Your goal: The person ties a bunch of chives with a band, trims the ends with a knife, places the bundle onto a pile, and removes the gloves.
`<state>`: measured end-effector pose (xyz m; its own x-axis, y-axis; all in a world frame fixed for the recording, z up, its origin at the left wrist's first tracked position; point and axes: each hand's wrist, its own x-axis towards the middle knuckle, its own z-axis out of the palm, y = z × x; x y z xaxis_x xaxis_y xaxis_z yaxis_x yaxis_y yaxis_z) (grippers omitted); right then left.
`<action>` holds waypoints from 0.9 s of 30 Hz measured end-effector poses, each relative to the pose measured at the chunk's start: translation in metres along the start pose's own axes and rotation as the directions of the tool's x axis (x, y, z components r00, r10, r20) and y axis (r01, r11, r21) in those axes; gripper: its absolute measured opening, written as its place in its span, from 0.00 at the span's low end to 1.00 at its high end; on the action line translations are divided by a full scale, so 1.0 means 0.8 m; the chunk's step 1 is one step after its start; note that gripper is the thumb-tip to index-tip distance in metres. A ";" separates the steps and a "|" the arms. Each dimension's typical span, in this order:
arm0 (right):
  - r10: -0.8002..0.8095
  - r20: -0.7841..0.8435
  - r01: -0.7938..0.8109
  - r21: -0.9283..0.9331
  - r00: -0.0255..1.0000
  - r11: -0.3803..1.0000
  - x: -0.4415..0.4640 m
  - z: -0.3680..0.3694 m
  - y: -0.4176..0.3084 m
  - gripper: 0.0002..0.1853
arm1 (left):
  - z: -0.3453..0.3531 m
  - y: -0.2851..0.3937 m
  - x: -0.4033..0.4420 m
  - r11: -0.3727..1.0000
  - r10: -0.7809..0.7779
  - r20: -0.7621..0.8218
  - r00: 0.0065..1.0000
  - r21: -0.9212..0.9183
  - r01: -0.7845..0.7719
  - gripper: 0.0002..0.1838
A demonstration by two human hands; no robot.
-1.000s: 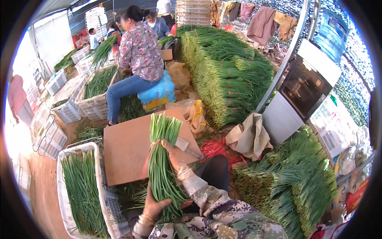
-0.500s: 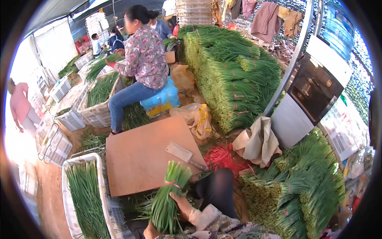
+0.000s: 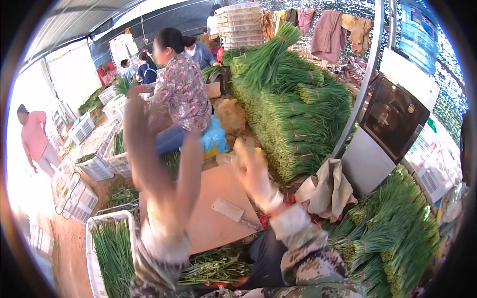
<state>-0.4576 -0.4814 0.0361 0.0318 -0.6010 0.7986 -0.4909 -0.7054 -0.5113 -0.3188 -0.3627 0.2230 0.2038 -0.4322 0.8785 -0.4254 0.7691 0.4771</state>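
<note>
Roofed shed, crates (image 3: 84, 164) along the left, a seated co-worker (image 3: 184, 94) in a floral shirt ahead. Low brown table (image 3: 213, 233) carries a knife (image 3: 228, 209). One bundle of green leaves (image 3: 268, 59) tilts over the top of the big stack (image 3: 308, 119), banded end up and right; touching or airborne, cannot tell. Left hand (image 3: 159, 184) blurred, spread open, empty. Right hand (image 3: 252, 171) blurred too, fingers loosely open, nothing in it. Judgement: bundle best lies flat, band snug, cut ends flush with its neighbours; a steep landing could splay the leaves.
</note>
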 end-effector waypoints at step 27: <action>0.868 0.309 -0.905 -0.046 0.389 0.423 -0.389 -0.266 0.103 0.15 | -0.409 -0.034 -0.535 0.327 -0.655 -0.467 0.595 0.535 0.779 0.15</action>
<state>-0.6929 -0.2726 -0.1866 -0.1450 -0.9622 -0.2306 -0.2767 0.2632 -0.9242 -0.1055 -0.0445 -0.1575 0.8112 -0.5406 0.2227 -0.4515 -0.3373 0.8261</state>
